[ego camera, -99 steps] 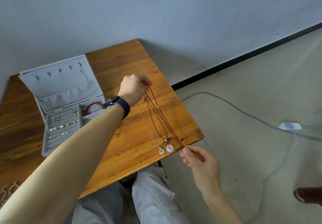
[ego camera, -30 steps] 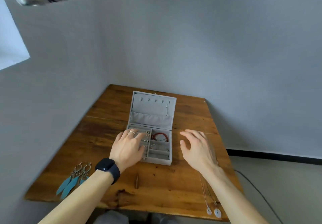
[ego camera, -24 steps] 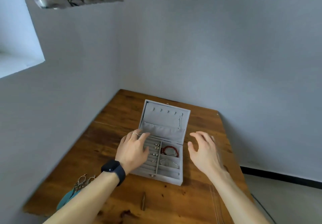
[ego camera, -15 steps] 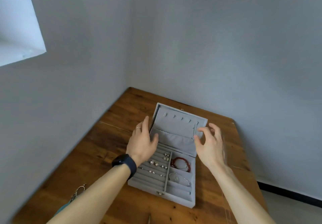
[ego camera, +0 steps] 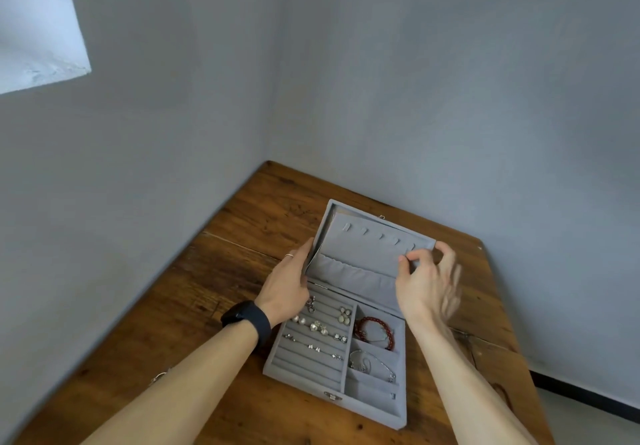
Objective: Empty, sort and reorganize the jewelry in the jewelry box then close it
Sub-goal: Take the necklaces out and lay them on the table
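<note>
A grey velvet jewelry box [ego camera: 304, 377] lies open on the wooden table [ego camera: 214, 292]. Its lid [ego camera: 363, 250] stands tilted, with small hooks and a pocket inside. My left hand [ego camera: 285, 287] grips the lid's left edge. My right hand [ego camera: 427, 280] pinches something thin at the lid's right end; I cannot tell whether it is the edge or a chain. Several earrings and rings [ego camera: 320, 328] sit in the ridged left section. A red bracelet [ego camera: 374, 330] lies in the upper right compartment, and a silver bracelet [ego camera: 370, 365] in the one below.
The table stands in a corner between two grey walls. A metal earring hook [ego camera: 160, 376] peeks out beside my left forearm near the left edge. The box's clasp [ego camera: 332, 396] faces me. Bare floor [ego camera: 588, 420] shows at the lower right.
Both hands rose from the box's tray to the lid and took hold at its two sides. The view tilted down and closer; earlier the necklaces were laid on the table's right side.
</note>
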A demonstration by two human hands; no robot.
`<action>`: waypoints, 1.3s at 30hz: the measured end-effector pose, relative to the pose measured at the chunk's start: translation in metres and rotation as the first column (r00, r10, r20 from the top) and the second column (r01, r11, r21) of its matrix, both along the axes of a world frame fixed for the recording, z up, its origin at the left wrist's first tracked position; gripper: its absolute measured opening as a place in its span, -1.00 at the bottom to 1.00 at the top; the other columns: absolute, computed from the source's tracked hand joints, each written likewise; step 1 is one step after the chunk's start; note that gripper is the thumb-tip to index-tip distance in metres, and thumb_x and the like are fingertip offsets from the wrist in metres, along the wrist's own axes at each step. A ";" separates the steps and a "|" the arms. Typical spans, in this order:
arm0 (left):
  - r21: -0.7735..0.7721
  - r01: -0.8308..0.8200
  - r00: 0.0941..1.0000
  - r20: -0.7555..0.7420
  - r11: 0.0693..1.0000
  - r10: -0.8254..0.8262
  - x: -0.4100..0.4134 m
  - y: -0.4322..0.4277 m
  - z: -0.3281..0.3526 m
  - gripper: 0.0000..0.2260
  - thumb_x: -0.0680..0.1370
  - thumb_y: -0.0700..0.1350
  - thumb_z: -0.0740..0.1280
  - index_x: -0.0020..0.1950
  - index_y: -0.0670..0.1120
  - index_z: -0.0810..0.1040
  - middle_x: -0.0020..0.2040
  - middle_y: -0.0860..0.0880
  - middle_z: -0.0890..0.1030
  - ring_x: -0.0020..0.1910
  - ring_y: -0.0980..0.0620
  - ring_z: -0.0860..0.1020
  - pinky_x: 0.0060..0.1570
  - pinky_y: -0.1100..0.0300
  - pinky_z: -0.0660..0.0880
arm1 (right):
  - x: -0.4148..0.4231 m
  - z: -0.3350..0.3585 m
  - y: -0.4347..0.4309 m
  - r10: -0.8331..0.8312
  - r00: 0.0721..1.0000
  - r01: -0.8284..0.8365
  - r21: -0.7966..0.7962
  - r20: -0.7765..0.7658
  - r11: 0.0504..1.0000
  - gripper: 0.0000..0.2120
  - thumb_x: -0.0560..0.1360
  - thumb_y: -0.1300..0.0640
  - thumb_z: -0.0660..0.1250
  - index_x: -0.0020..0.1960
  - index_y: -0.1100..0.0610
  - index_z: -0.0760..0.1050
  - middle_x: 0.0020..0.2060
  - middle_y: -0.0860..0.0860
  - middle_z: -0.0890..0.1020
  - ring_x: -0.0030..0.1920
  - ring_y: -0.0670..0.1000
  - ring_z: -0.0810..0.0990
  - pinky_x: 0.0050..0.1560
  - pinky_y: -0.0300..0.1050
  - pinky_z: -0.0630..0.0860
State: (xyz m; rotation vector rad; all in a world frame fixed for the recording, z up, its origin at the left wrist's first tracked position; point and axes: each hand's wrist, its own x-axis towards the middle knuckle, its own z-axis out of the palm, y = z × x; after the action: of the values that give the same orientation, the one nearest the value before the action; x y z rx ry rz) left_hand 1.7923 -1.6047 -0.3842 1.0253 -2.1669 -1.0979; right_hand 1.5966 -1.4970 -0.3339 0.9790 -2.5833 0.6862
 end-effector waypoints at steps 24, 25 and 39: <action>0.007 0.027 0.987 0.159 1.000 -0.027 0.013 0.020 0.055 -0.26 0.56 -0.12 0.37 0.63 0.03 0.01 0.52 -0.15 0.30 0.44 -0.11 0.38 0.39 0.08 0.39 | -0.008 0.105 0.037 0.251 0.933 -0.198 -0.216 0.257 0.956 -0.92 0.65 0.16 0.18 0.04 0.11 0.44 -0.17 -0.13 0.52 -0.21 -0.05 0.46 -0.31 -0.18 0.30; 0.008 0.042 0.985 0.169 0.999 -0.043 0.012 0.023 0.059 -0.26 0.56 -0.12 0.38 0.62 0.04 0.02 0.51 -0.14 0.31 0.43 -0.10 0.40 0.38 0.06 0.40 | -0.007 0.108 0.037 0.236 0.933 -0.190 -0.185 0.272 0.964 -0.91 0.65 0.16 0.17 0.04 0.11 0.44 -0.19 -0.17 0.50 -0.23 -0.06 0.44 -0.35 -0.21 0.28; -0.593 0.218 0.897 0.434 0.775 0.080 -0.066 -0.002 0.108 -0.40 0.63 0.03 0.19 0.62 0.10 0.01 0.62 -0.06 0.09 0.60 -0.10 -0.02 0.54 -0.18 -0.10 | -0.026 0.086 0.026 0.320 0.873 -0.221 -0.285 0.368 0.932 -0.91 0.64 0.20 0.16 -0.01 0.09 0.41 -0.11 -0.22 0.59 -0.10 -0.10 0.53 -0.14 -0.17 0.32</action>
State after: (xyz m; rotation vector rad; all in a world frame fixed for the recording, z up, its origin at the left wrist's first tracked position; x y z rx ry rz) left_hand 1.7263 -1.6072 -0.2764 0.9181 -2.6632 -0.0824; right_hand 1.5701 -1.4708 -0.2484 1.2446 -2.6331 1.3754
